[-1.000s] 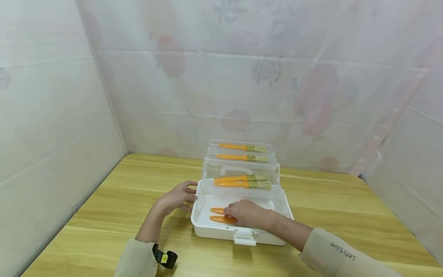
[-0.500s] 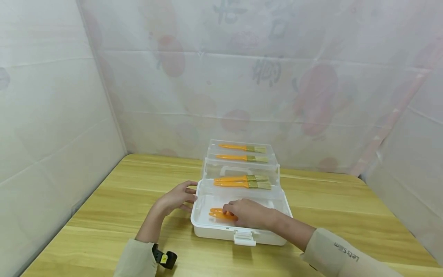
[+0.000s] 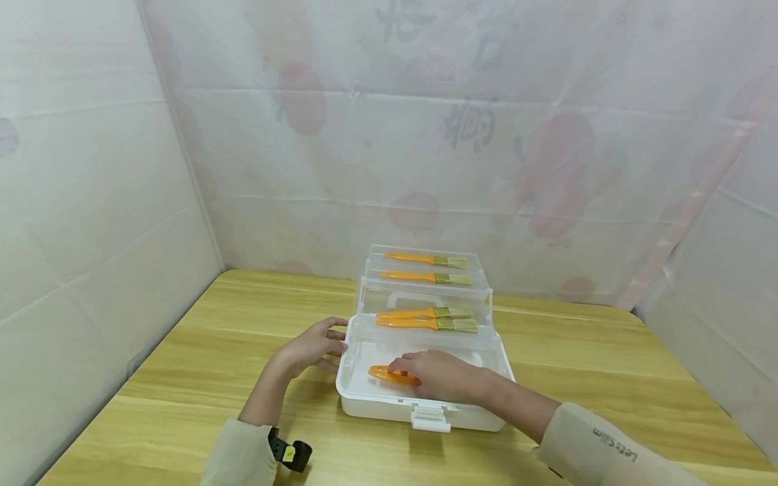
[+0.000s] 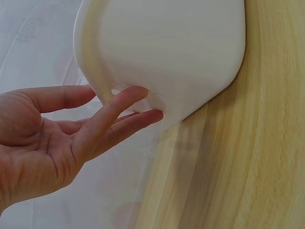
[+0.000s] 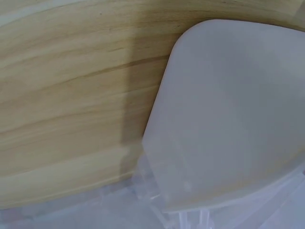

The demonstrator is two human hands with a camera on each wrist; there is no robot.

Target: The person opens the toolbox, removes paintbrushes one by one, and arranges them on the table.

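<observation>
Nearest the camera, a white box (image 3: pixel 377 405) sat on the table (image 3: pixel 182 378), its latch (image 3: pixel 430 418) facing the person. The right hand (image 3: pixel 440 376) was down in the box's bottom tray, lying over an orange brush (image 3: pixel 385 372). Only the handle end poked out past the fingers, so I couldn't tell if that grip was actually pinching it or just resting on top. The left hand (image 3: pixel 310 347) was at the box's left wall, grip spread, with straight fingertips (image 4: pixel 143 93) touching the white plastic. Further back, the fold-out tiers were opened up: two brushes (image 3: pixel 425 318) in the middle tray, and two more (image 3: pixel 428 268) in the top tray.
</observation>
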